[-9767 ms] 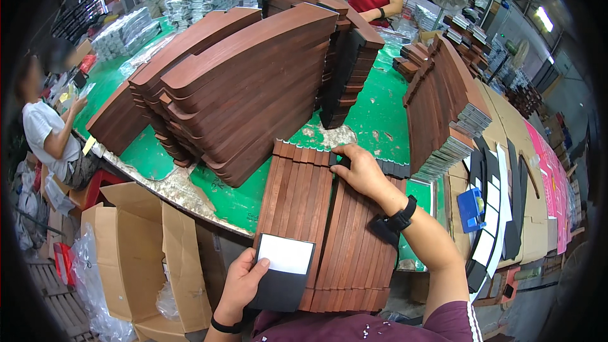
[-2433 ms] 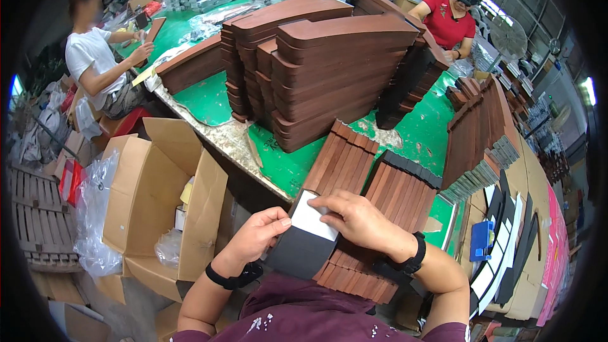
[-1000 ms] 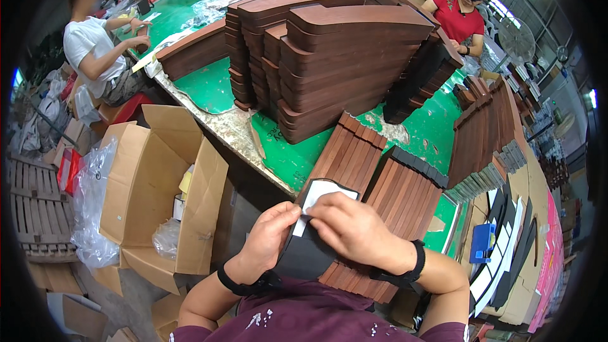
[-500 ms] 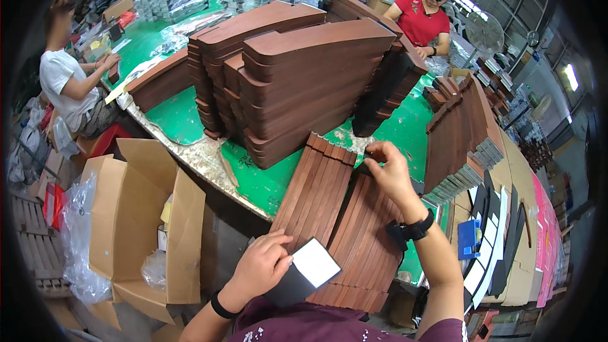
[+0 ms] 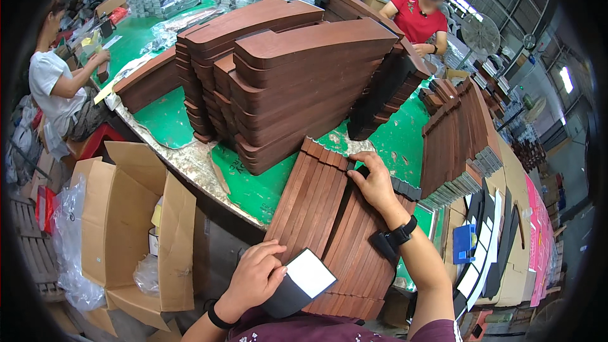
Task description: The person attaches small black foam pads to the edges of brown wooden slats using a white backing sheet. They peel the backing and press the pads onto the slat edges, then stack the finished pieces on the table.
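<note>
Under the left hand's thumb, the fingers of this left hand [image 5: 258, 276] alone grip a black-and-white sheet [image 5: 303, 282]; the right hand [image 5: 376, 186] has moved to the wooden slats' far ends, fingers bent, grip unclear, along the wooden slats [image 5: 304, 197].

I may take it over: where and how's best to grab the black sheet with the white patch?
Likely its right corner, coming from the right: the black sheet looks thin and flat, so pinch it, thumb on top. That corner, beside the white patch, is free, while the left grip is at the left edge.
</note>
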Demonstrator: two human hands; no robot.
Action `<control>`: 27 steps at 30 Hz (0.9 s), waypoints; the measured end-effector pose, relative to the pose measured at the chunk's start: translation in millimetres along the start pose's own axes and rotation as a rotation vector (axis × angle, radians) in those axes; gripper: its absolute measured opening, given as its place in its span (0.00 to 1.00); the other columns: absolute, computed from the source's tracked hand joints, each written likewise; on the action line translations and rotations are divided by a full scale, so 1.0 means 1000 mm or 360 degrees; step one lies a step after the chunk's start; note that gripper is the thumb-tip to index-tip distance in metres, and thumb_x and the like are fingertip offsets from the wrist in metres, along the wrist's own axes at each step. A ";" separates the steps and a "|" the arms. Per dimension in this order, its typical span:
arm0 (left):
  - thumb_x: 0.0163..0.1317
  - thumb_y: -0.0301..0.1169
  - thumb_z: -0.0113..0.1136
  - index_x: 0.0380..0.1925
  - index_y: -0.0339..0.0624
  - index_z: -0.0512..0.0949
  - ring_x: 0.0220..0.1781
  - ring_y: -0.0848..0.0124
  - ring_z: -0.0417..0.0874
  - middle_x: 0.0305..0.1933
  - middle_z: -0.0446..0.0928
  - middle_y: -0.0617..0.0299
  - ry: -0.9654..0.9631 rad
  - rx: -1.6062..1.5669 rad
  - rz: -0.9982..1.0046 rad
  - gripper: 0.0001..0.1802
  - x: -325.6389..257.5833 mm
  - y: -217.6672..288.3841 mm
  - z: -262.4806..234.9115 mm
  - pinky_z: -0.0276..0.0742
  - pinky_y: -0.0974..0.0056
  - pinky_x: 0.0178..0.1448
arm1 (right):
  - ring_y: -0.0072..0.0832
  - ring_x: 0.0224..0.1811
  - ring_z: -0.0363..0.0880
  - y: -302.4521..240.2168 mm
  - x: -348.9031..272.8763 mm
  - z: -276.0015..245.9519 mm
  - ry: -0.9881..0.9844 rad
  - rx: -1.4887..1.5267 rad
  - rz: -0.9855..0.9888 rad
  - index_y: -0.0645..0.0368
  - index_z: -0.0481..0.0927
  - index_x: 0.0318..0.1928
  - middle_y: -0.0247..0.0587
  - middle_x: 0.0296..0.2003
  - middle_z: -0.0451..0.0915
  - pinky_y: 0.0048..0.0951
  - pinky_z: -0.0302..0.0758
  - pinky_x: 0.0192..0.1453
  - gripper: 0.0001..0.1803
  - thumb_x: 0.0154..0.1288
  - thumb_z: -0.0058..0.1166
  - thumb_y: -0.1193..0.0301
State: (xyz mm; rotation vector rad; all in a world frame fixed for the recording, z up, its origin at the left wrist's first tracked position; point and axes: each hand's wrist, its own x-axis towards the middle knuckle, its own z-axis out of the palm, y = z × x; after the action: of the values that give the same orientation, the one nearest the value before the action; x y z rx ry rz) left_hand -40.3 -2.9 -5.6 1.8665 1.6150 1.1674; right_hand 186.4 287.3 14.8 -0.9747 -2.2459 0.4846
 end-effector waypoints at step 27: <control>0.60 0.30 0.68 0.29 0.39 0.80 0.65 0.49 0.80 0.56 0.83 0.52 0.0025 0.0025 0.0003 0.08 0.001 -0.001 0.002 0.73 0.47 0.69 | 0.45 0.56 0.84 0.001 0.002 -0.001 -0.0074 -0.0021 0.0106 0.66 0.84 0.54 0.52 0.52 0.84 0.38 0.79 0.62 0.21 0.61 0.71 0.75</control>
State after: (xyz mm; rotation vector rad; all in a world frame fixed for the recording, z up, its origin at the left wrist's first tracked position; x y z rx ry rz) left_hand -39.5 -1.0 -6.5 1.8739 1.6357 1.1760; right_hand 186.1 289.5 16.2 -1.0580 -2.2662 0.5275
